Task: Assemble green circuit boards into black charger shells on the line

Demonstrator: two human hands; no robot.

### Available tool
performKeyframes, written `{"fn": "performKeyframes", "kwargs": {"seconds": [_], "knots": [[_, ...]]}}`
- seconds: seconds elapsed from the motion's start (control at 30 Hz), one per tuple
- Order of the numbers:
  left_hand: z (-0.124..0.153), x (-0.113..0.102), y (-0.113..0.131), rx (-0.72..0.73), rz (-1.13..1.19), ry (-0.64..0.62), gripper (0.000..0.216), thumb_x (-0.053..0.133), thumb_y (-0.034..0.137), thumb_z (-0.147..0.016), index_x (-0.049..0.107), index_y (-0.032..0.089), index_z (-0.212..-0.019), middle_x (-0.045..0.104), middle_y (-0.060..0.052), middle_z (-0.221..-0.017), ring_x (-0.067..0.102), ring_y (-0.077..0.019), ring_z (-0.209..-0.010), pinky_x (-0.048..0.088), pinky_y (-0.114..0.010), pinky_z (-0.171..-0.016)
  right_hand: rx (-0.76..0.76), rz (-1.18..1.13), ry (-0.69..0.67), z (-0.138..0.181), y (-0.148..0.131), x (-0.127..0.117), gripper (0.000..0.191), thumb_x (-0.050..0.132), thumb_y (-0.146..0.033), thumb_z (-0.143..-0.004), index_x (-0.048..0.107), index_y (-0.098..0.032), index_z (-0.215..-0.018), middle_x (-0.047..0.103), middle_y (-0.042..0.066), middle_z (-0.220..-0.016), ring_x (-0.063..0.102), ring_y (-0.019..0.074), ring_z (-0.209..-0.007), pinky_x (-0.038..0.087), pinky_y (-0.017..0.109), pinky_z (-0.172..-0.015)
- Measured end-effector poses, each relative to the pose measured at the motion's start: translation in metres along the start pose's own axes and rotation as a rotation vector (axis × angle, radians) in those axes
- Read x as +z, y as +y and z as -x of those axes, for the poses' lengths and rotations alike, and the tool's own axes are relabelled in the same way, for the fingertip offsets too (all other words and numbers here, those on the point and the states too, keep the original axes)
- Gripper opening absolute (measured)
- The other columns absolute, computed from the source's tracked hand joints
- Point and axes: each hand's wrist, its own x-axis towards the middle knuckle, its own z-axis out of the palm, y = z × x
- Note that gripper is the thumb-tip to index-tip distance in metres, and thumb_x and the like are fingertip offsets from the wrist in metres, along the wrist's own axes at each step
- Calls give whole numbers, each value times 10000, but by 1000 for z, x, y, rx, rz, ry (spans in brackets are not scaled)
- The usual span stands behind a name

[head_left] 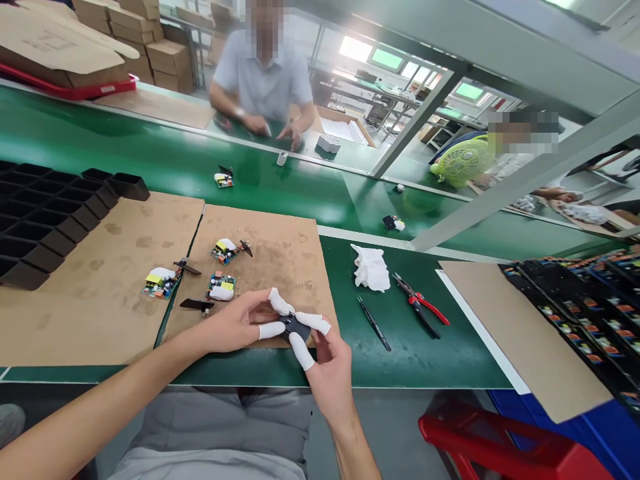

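Both my left hand (235,325) and my right hand (327,363) pinch a small black plastic casing (296,327) over the front edge of the cardboard sheet (280,247). White finger cots cover the thumbs and forefingers. Fingertips hide part of the casing, and whatever is inside it cannot be made out. Left of my hands lie small circuit boards: one board (221,285) close by, another board (226,250) behind it, and a third board (161,283) farther left. Each carries a white blob and yellow parts, with a black piece attached or beside it.
Black tweezers (374,323), red-handled pliers (421,303) and a crumpled white tissue (371,268) lie to the right. Black bins (45,213) stand at left; racked boards (590,313) at far right. Across the green belt (280,193) a person (265,80) works. A red stool (500,447) is below.
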Motion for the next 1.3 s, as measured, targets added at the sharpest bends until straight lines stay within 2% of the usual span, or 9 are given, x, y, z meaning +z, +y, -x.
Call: {"fn": "performKeyframes", "kwargs": {"seconds": [0.1,0.3,0.43,0.53,0.7,0.87,0.97,1.1,1.3], "knots": [[-2,3,0,-11,44,14,519,932,592,-881,687,195,-1109,766,-83,-1200,735,-261,-1234,527,-466,-1235,94,-82,30,1,1,2,288,816,-302,-993,800,-252,-1276,828,106,-1269,815,255,-1192,659,388,-1100],[-10,13,-2,-32,78,92,533,949,606,-846,715,200,-1099,780,-95,-1190,733,-281,-1211,526,-455,-1192,176,-119,158,2,23,2,345,945,-384,-855,827,-213,-1130,843,127,-1213,826,293,-1151,675,373,-1054],[-16,19,-8,-10,99,142,565,946,645,-815,688,207,-1063,758,-77,-1130,725,-276,-1177,529,-432,-1164,160,-91,206,2,39,4,399,908,-485,-893,793,-209,-1157,850,131,-1197,842,311,-1117,701,381,-1002],[-17,24,-12,10,102,155,558,929,640,-831,672,213,-1082,741,-68,-1126,714,-271,-1181,513,-427,-1173,-5,120,175,3,38,-2,319,814,-445,-992,793,-229,-1226,837,133,-1250,836,316,-1141,708,397,-993],[-12,30,-14,44,62,175,441,836,588,-937,667,210,-1090,726,-73,-1154,686,-268,-1190,509,-427,-1163,-583,583,24,4,35,-27,345,631,-247,-1098,782,-295,-1404,851,113,-1245,872,296,-1085,723,346,-948],[-9,33,-23,57,0,195,396,798,555,-962,675,215,-1123,738,-89,-1215,683,-296,-1252,504,-450,-1195,-774,768,-75,1,43,-43,446,546,-127,-1095,737,-229,-1485,861,120,-1232,889,267,-994,706,312,-984],[-7,36,-31,34,-30,206,431,733,563,-998,662,228,-1260,740,-114,-1314,673,-313,-1333,499,-469,-1224,-764,771,-65,10,50,-39,429,523,-111,-1091,778,-203,-1424,856,137,-1253,881,269,-1068,701,294,-984],[-6,37,-29,38,-143,218,402,644,556,-1038,659,253,-1301,748,-113,-1359,688,-306,-1321,520,-463,-1204,-613,695,93,27,59,-25,418,507,-133,-1092,839,-267,-1308,862,121,-1262,883,290,-1078,723,327,-929],[-46,11,33,165,-536,277,267,565,470,-1103,675,245,-1195,745,-109,-1353,680,-294,-1304,506,-459,-1197,-453,595,338,21,56,-28,290,673,-237,-1081,870,-350,-1262,875,86,-1227,887,333,-1070,753,394,-912]]}}
